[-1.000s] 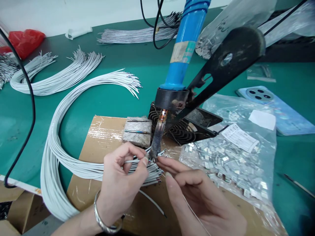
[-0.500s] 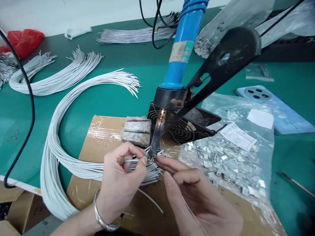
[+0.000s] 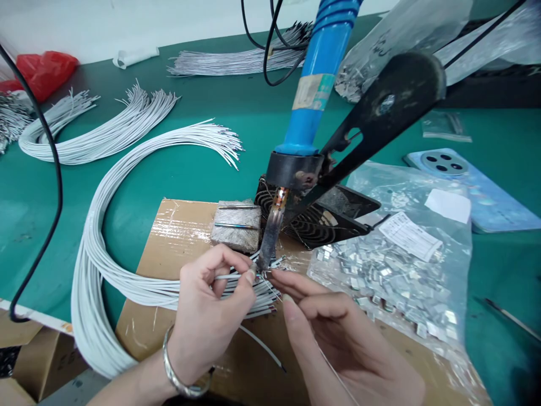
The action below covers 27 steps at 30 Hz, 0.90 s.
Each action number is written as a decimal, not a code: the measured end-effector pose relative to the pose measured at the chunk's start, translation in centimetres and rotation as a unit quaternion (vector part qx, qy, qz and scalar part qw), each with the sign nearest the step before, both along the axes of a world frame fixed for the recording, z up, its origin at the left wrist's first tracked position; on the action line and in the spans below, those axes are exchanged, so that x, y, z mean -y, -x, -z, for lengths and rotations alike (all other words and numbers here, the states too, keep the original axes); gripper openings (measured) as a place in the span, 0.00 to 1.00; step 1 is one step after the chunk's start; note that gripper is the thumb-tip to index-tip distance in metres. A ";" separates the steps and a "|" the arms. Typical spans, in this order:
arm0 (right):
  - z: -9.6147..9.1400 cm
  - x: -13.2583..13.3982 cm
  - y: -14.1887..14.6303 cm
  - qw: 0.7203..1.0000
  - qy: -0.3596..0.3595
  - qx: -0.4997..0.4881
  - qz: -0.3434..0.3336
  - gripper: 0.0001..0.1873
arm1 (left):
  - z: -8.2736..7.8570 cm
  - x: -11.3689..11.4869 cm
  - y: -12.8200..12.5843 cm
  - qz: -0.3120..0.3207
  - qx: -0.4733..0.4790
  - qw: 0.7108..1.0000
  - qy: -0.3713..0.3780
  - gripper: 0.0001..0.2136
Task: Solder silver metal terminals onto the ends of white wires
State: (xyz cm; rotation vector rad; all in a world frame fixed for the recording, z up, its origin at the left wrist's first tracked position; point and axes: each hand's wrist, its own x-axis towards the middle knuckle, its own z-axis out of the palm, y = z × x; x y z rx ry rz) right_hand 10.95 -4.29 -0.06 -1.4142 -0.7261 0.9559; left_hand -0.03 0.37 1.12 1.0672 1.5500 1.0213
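Note:
My left hand (image 3: 209, 318) pinches one thin white wire (image 3: 228, 276) between thumb and forefinger, its bare end held at the tip of the soldering iron (image 3: 270, 237). The iron has a blue handle (image 3: 315, 90) and hangs fixed in a black stand (image 3: 380, 113). My right hand (image 3: 342, 338) pinches a fine strand of solder wire (image 3: 333, 366) that meets the same tip. Under both hands lies a bundle of white wires (image 3: 127, 282) on a taped cardboard box (image 3: 169, 254).
A clear bag of small metal parts (image 3: 393, 276) lies right of the hands. A black fan grille (image 3: 321, 220) and a grey sponge block (image 3: 235, 225) stand behind the iron tip. More wire bundles (image 3: 105, 129), a phone (image 3: 473, 186), a red bag (image 3: 42, 67) and black cables rest on the green table.

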 end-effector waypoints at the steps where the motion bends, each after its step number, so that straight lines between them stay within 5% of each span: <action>1: 0.1 0.0 0.0 1.000 -0.003 0.003 -0.001 0.11 | 0.0 0.0 0.0 0.000 0.000 1.000 -0.001 0.03; 27: 0.9 0.1 -1.1 0.998 0.017 0.013 -0.056 0.12 | 0.5 0.5 0.5 0.042 -0.015 0.999 -0.010 0.05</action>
